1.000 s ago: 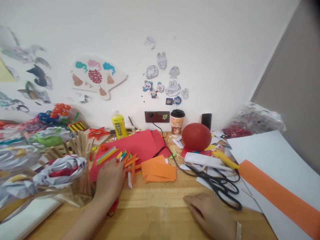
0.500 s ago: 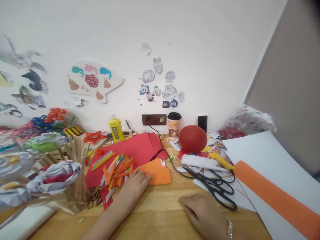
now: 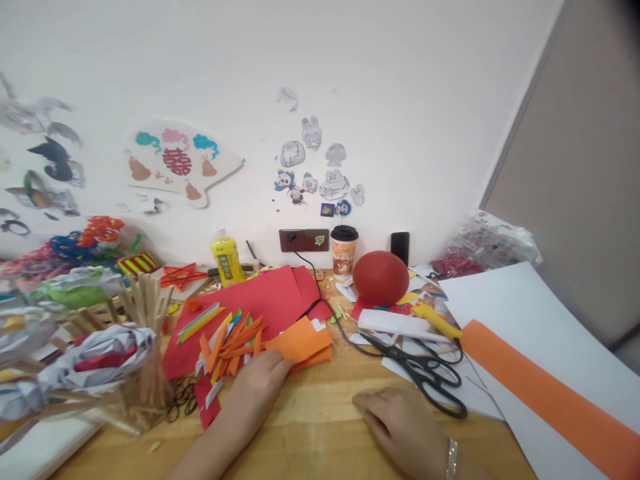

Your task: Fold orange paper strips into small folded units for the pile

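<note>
My left hand (image 3: 264,382) is closed on the near left edge of a small orange paper sheet (image 3: 303,340). That sheet is tilted a little above the other orange sheets under it. Left of the fingers lies a heap of folded orange paper strips (image 3: 237,347) on red paper (image 3: 260,300). My right hand (image 3: 393,417) rests on the bare wood of the table with nothing in it, its index finger stretched out to the left. Black-handled scissors (image 3: 425,370) lie just beyond it, open, on white paper scraps.
A red balloon (image 3: 381,279), a lidded paper cup (image 3: 344,257) and a yellow bottle (image 3: 227,260) stand near the wall. A black cable (image 3: 345,327) crosses the table. Wooden sticks (image 3: 150,333) crowd the left. A long orange strip (image 3: 545,393) lies on a white sheet (image 3: 500,293) at right.
My left hand has drawn back slightly and its fingers have closed on the top orange sheet, which now lifts and shifts left off the stack. The right hand rests as before.
</note>
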### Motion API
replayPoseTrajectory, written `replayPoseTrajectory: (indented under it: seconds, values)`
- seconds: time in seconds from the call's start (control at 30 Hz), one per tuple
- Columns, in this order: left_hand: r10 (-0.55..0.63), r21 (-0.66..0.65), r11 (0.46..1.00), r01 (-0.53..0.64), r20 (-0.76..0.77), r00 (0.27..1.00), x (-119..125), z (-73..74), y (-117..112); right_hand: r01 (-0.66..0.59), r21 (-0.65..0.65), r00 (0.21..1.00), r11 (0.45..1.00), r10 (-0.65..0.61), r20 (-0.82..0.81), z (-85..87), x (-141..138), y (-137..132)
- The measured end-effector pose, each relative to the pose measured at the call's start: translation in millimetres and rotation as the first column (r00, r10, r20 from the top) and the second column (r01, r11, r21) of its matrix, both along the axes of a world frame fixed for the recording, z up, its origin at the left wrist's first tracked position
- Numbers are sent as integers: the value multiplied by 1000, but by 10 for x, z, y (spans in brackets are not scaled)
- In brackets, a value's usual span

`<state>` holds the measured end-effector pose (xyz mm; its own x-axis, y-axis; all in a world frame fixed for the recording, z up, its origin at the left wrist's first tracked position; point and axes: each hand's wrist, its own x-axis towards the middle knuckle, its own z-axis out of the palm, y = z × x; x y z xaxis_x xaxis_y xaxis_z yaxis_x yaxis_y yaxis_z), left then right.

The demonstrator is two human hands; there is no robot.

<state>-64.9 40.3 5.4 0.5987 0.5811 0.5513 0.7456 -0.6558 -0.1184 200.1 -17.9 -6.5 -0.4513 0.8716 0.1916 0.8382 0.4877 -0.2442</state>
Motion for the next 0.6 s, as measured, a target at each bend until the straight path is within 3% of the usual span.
replayPoseTrajectory:
  seconds: [0.23,0.37,0.5,0.6]
  values:
    - [25,-37,999,-23,47,999,-5,77,-28,10,0,1000,1000,-10,-8,8,-10,-5]
    - [-94,67,994,88,95,991,89,169,-176,-18,190,984,982,52,-172,81,-5,-22]
    - [-281,66,959,276,64,958,332,38,-405,-110,346,974,932,170,-149,148,-35,-55]
    - [-346,6,938,347,-20,938,468,-124,-548,-281,304,955,910,296,-6,95,-72,-58]
